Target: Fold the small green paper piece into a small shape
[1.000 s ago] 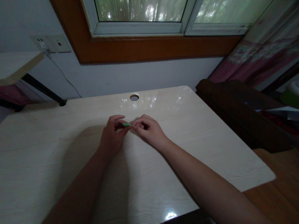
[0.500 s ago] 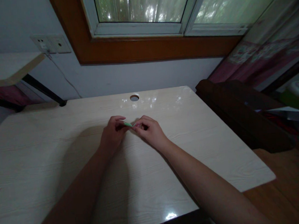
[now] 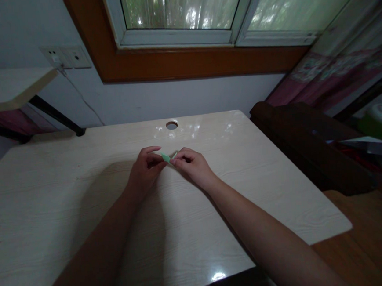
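Observation:
A small, light green piece, thin and flat like folded paper (image 3: 166,157), is held between my two hands above the desk. My left hand (image 3: 145,165) pinches its left side between thumb and fingers, the index finger raised over it. On the other side my right hand (image 3: 193,162) is closed on the piece with thumb and fingertips. A pale edge sticks up beside the right fingertips. Most of the piece is hidden by the fingers, so its full shape cannot be made out.
The pale wood-grain desk (image 3: 267,190) has a round cable hole (image 3: 171,125) near its back edge. A raised shelf (image 3: 14,86) on black legs stands at the left. Beyond the right edge is a dark brown piece of furniture (image 3: 296,139). A window (image 3: 180,11) is behind.
The green piece has tilted, so more of its flat face shows between my fingers. Both hands stay in nearly the same place, with small finger shifts.

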The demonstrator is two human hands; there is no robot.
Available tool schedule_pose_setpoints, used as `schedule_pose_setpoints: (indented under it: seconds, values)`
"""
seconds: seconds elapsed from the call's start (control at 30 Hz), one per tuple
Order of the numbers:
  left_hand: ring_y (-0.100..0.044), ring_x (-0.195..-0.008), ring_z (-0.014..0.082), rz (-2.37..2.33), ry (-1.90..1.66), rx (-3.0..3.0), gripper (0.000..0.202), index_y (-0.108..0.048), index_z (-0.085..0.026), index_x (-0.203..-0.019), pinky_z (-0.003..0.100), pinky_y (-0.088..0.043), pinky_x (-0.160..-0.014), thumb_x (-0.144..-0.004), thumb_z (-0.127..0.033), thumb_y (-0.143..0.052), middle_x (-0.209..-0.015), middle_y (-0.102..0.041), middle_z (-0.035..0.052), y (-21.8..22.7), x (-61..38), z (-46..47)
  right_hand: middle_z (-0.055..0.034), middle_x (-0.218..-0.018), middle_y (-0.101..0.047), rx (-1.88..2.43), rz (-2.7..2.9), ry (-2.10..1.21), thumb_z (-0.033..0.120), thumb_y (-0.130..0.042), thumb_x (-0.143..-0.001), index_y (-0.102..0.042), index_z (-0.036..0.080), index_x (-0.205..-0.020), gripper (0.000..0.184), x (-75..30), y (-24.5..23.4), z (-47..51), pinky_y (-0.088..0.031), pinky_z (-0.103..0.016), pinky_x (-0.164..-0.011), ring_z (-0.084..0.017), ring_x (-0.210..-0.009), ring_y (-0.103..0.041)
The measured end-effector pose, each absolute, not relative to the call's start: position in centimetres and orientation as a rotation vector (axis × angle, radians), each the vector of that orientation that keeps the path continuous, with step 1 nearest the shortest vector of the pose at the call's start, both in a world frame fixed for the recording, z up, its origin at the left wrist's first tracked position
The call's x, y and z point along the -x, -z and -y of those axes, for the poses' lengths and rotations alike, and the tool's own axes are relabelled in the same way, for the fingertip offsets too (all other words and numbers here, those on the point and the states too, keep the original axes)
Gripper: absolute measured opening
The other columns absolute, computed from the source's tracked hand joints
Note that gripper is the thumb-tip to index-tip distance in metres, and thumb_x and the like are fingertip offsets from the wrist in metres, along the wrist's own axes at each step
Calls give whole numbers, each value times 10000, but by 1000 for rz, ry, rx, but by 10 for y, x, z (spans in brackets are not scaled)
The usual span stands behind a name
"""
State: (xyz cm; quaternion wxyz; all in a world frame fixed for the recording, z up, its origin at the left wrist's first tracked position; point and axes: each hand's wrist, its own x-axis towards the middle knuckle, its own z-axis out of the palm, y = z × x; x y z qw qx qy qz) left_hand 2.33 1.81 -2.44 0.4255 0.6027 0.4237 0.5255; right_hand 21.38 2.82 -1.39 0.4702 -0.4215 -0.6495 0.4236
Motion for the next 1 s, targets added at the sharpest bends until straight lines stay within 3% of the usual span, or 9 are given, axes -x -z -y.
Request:
schedule_pose_setpoints:
  seconds: [0.5, 0.7, 1.0]
  values:
    - [-689, -780, 150, -1011, -1293, -1479, 436, -511, -225, -1143, 278, -526, -751, -790, -231, -767, -819, -707, -13, 22, -24, -16, 16, -689, -537, 1050, 1598, -1128, 354, -705, -793, -698, 191, -719, 179, -214, 11, -27, -356, -275, -620, -126, -640, -456]
    - [-713, -847, 162, -1021, -1419, -1551, 447, -525, -232, -1144, 320, -564, -826, -780, -244, -785, -907, -722, 10, 27, -25, -15, 7, -701, -617, 1054, 1400, -1273, 397, -742, -761, -700, 191, -722, 213, -213, 14, -28, -374, -282, -647, -130, -644, -491]
    - [-653, -792, 138, -1206, -1376, -2084, 124, -632, -218, -963, 295, -555, -785, -857, -193, -691, -907, -659, 14, 18, -25, -8, 38, -552, -514, 1014, 1150, -1479, 427, -786, -699, -651, 183, -635, 286, -205, 10, -24, -231, -261, -512, -93, -512, -355]
